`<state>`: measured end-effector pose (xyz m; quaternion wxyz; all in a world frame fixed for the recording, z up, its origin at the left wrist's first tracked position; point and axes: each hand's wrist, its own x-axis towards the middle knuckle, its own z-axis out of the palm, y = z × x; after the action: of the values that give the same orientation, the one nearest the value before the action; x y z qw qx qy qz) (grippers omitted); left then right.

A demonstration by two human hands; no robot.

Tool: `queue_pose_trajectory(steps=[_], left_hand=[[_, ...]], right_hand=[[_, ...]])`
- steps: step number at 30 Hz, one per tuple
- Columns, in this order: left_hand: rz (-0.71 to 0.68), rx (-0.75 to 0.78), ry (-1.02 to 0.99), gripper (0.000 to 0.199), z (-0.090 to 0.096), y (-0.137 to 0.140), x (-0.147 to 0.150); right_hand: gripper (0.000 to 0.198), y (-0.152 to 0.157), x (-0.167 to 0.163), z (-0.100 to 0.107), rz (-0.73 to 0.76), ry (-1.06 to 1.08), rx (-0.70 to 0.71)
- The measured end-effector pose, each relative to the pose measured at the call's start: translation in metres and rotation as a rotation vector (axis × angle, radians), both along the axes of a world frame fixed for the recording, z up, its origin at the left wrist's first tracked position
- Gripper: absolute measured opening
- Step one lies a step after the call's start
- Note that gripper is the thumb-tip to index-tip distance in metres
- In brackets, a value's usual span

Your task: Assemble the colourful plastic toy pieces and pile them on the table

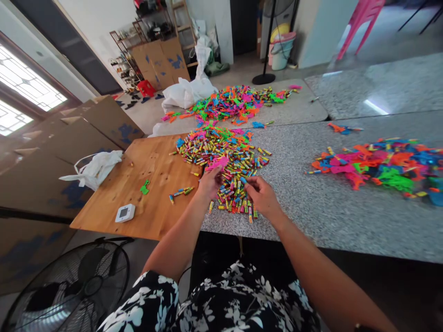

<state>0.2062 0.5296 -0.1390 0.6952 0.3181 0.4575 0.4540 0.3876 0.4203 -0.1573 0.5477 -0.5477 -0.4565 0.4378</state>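
My left hand (210,183) is closed on a pink plastic toy gun (219,163), held just above the heap. Between the fingertips of my right hand (262,196) is a small tube with a blue end (243,180); its far part is hard to make out. Both hands are over a pile of small yellow-labelled tubes (235,189) on the grey stone table. Beyond them the pile runs into a heap of pink, green, orange and blue toy guns (228,107).
More toy guns with tubes (387,168) lie in a heap on the right. A wooden board (155,161) on the left bears a white digital device (125,213), a green toy gun (145,186) and several tubes. A black fan (93,286) stands at lower left.
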Motion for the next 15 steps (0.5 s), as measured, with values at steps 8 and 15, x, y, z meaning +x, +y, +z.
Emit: queue_pose_trajectory(steps=[8, 15], left_hand=[[-0.119, -0.050, -0.212, 0.033, 0.010, -0.041, 0.040], [-0.214, -0.056, -0.245, 0.026, 0.011, -0.045, 0.041]], right_hand=[[0.032, 0.003, -0.003, 0.020, -0.014, 0.202, 0.012], [0.033, -0.001, 0.007, 0.021, -0.005, 0.238, 0.032]])
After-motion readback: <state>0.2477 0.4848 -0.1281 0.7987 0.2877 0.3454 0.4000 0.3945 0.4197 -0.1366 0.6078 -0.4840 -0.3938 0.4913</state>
